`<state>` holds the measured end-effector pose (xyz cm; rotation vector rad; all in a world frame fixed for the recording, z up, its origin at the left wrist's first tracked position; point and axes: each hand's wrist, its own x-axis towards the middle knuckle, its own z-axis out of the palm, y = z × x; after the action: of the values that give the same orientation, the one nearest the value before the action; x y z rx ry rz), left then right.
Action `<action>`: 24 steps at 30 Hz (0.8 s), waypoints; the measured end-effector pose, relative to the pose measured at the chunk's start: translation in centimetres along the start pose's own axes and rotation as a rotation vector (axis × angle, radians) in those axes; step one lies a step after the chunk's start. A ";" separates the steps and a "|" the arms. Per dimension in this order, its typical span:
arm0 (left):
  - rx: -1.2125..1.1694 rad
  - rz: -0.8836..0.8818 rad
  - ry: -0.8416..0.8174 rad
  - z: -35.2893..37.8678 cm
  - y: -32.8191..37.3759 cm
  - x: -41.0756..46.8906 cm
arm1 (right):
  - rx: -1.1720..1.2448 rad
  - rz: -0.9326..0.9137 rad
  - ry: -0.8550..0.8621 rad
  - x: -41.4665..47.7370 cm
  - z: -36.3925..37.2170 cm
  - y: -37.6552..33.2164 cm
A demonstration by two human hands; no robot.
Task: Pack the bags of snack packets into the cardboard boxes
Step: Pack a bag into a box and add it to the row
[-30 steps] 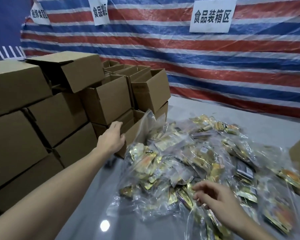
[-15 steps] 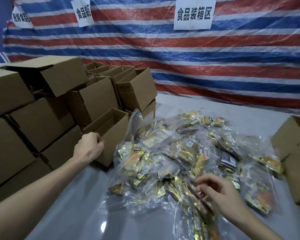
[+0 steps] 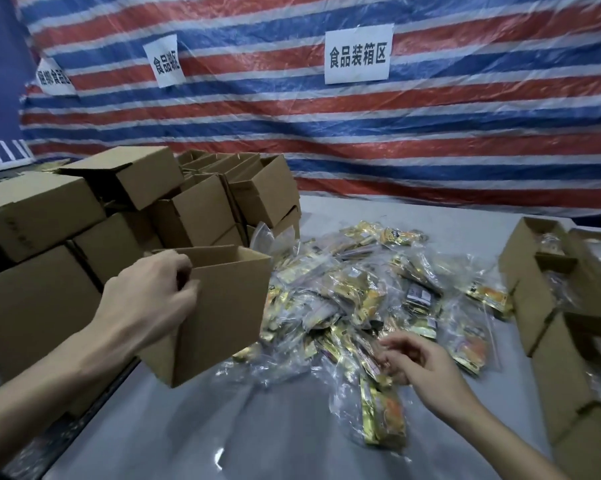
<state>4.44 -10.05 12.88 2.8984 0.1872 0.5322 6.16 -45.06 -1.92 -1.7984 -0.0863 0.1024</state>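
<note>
Two bare hands work a grey table [image 3: 257,427]: the left hand [image 3: 153,299] grips an open cardboard box [image 3: 222,313] by its rim, tilted above the tabletop, while the right hand [image 3: 420,365], fingers curled, pinches a clear bag of snack packets [image 3: 378,407] at the heap's near edge.

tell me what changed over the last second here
The left hand reached the stack, gripped an open cardboard box by its rim and lifted it out toward the person. The right hand stayed at the pile of snack bags, which did not move.
</note>
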 end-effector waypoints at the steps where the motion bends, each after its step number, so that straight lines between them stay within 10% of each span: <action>1: -0.039 0.054 -0.007 -0.6 1.1 -1.0 | -0.004 -0.006 0.013 -0.8 -0.3 -0.3; 12: -0.546 0.556 -0.326 5.9 11.1 -7.3 | 0.157 0.188 0.194 -6.8 -5.8 -1.1; 24: -0.373 0.777 -0.752 17.2 11.6 -14.7 | -0.336 0.615 0.256 -13.8 -6.3 6.3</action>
<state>-1.93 -26.47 -5.54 2.4827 -1.0335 -0.4198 -6.83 -54.16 -6.34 -2.1034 0.6710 0.3077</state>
